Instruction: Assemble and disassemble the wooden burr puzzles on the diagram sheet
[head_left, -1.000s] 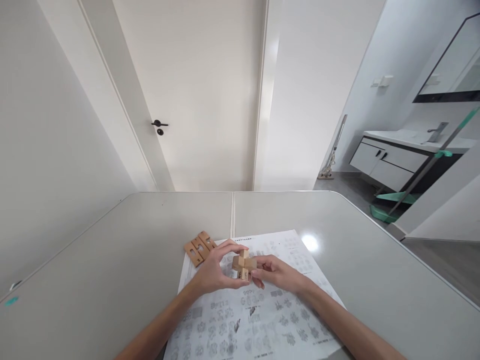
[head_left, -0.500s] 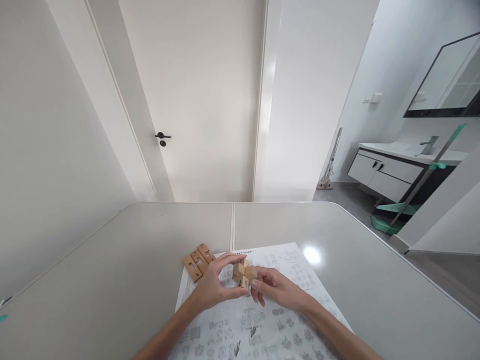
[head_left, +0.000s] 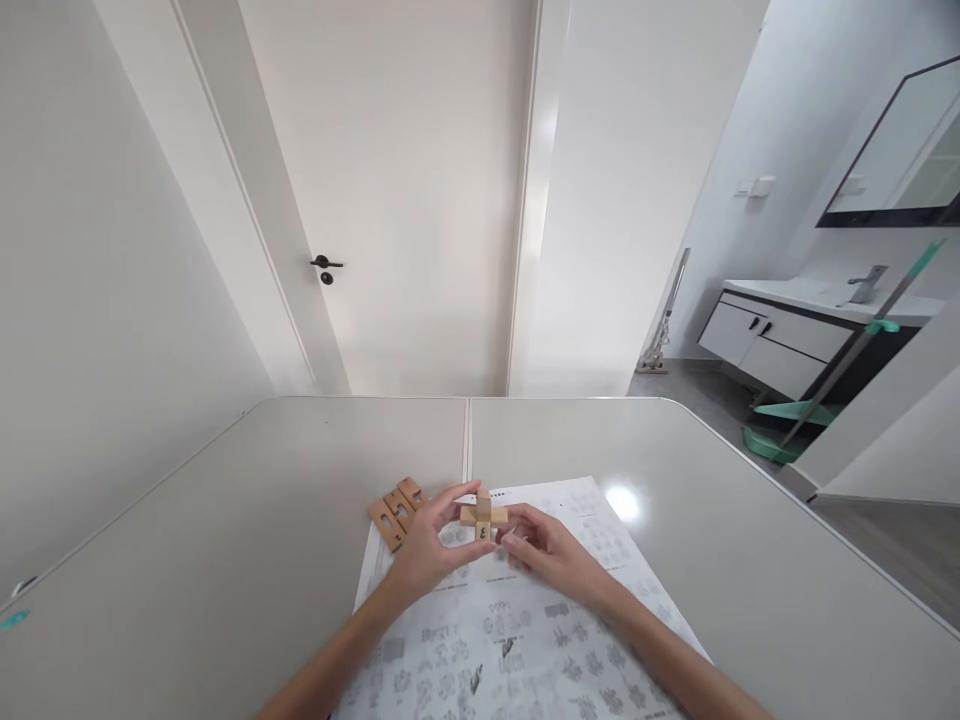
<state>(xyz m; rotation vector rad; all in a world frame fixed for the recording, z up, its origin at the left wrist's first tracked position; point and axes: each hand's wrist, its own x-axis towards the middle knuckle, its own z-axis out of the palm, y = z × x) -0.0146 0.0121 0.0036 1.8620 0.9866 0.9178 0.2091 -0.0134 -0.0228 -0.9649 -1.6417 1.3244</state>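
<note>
A small cross-shaped wooden burr puzzle (head_left: 484, 517) of light interlocking blocks is held just above the paper, with a dark number 3 on its near block. My left hand (head_left: 431, 545) is closed on it, thumb at the near end and fingers at the far end. From the right, my right hand (head_left: 551, 550) has curled fingers against the puzzle's right arm; its fingertips are partly hidden. Beyond my left hand lie flat brown wooden pieces (head_left: 386, 523) side by side, with slots cut in them and a 2 on the nearest.
Under my hands, a large printed sheet (head_left: 487, 620) with grey diagrams lies on the pale table (head_left: 225, 560). A seam runs along the table's middle. Past the far edge stands a white door (head_left: 405, 200). A sink cabinet (head_left: 780, 340) and green dustpan (head_left: 772, 445) are at the right.
The puzzle has turned in my hands, so its arms now lie straight left-right and the 3 faces me. Both hands appear slightly higher in the picture, as the camera view shifted.
</note>
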